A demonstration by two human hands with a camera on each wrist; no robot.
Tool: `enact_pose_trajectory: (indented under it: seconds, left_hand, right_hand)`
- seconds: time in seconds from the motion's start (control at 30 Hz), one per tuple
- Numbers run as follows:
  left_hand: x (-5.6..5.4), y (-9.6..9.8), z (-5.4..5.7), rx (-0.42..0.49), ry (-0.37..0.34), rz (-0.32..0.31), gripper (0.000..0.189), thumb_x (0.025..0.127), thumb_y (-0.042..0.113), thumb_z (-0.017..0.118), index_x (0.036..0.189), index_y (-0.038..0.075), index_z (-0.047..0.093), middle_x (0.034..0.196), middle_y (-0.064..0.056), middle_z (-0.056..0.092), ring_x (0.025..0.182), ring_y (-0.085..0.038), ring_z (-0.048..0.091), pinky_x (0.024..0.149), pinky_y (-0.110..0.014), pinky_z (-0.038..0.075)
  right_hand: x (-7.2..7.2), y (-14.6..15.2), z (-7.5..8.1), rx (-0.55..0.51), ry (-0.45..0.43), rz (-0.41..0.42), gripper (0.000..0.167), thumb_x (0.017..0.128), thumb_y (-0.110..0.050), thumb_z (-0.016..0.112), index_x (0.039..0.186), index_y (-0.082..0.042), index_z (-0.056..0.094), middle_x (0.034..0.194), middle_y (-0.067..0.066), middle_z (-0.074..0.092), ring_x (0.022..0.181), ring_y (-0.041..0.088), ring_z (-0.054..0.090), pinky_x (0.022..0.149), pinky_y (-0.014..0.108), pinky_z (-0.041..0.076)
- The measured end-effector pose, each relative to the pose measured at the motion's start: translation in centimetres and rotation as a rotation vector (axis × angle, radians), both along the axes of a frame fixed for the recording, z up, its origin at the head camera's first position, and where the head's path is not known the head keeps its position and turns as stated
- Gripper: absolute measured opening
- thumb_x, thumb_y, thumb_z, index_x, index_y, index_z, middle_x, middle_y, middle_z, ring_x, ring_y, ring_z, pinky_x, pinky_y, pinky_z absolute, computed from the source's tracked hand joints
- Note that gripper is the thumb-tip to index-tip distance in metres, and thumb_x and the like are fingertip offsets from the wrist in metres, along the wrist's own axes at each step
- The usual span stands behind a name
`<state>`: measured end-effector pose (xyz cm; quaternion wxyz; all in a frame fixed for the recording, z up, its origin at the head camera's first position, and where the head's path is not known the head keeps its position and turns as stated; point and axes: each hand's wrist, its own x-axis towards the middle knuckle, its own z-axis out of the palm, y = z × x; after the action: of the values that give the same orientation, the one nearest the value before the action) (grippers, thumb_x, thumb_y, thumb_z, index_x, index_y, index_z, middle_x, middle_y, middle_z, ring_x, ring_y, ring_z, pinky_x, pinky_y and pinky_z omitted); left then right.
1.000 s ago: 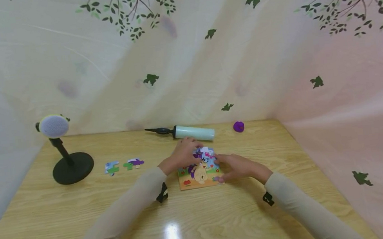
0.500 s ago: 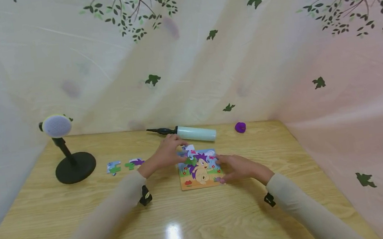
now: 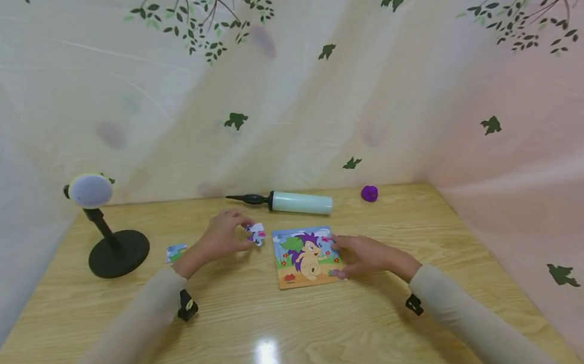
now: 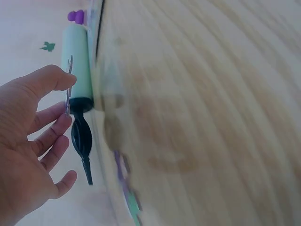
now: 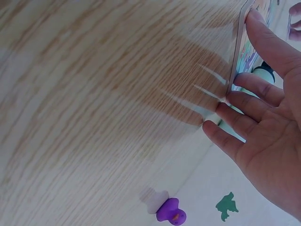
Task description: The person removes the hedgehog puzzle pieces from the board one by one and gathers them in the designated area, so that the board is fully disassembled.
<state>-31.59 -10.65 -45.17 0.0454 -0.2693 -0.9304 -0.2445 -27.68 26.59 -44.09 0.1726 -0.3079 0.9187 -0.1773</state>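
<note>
My left hand [image 3: 222, 235] pinches a small jigsaw piece [image 3: 257, 234], blue and purple with a white patch, between thumb and fingertips. In the left wrist view the piece [image 4: 69, 89] shows edge-on, up off the table. To its right lies a square jigsaw puzzle [image 3: 305, 258] with a purple-haired hedgehog picture. My right hand [image 3: 365, 254] touches the puzzle's right side, thumb at the near corner and extended fingers along the edge. A loose blue and green piece [image 3: 174, 253] lies on the left of the table. The left forearm hides the other loose pieces from the head view.
A pale blue hand pump [image 3: 301, 202] with a black nozzle lies behind the puzzle. A purple rubber duck [image 3: 369, 193] sits at the back right. On the left stands a black round-based stand [image 3: 119, 254] with a white oval head. A leaf-print curtain [image 3: 280, 75] hangs behind the table.
My left hand has moved left, off the puzzle, carrying the jigsaw piece and uncovering the upper part of the picture. My right hand stays at the puzzle's right edge.
</note>
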Motion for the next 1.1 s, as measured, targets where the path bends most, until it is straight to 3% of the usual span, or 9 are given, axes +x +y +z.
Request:
enact_pose_trajectory:
  seconds: [0.3, 0.77, 1.1]
  left_hand:
    - [0.3, -2.1, -1.0, -0.019, -0.006, -0.012, 0.044, 0.078, 0.017, 0.082, 0.119, 0.005, 0.072, 0.109, -0.011, 0.065, 0.111, -0.034, 0.053, 0.096, -0.057, 0.044]
    - [0.2, -3.6, -2.2, -0.012, -0.024, -0.015, 0.042, 0.078, 0.017, 0.079, 0.118, 0.005, 0.073, 0.109, -0.012, 0.065, 0.106, -0.031, 0.051, 0.088, -0.051, 0.041]
    - [0.1, -4.0, -1.8, -0.032, -0.085, -0.04, 0.04, 0.081, 0.016, 0.077, 0.119, 0.006, 0.073, 0.11, -0.012, 0.064, 0.104, -0.029, 0.05, 0.084, -0.046, 0.039]
  right_hand:
    - [-0.3, 0.2, -0.4, 0.016, 0.024, 0.014, 0.083, 0.092, -0.033, 0.076, 0.151, 0.01, 0.037, 0.158, 0.025, 0.04, 0.148, 0.043, 0.035, 0.12, 0.055, 0.03]
    - [-0.5, 0.3, -0.5, 0.02, 0.018, 0.014, 0.084, 0.092, -0.035, 0.076, 0.152, 0.008, 0.036, 0.159, 0.024, 0.038, 0.149, 0.042, 0.035, 0.12, 0.054, 0.03]
    - [-0.3, 0.2, -0.4, 0.007, 0.02, 0.021, 0.083, 0.092, -0.033, 0.076, 0.152, 0.009, 0.036, 0.157, 0.024, 0.04, 0.148, 0.042, 0.036, 0.12, 0.054, 0.031]
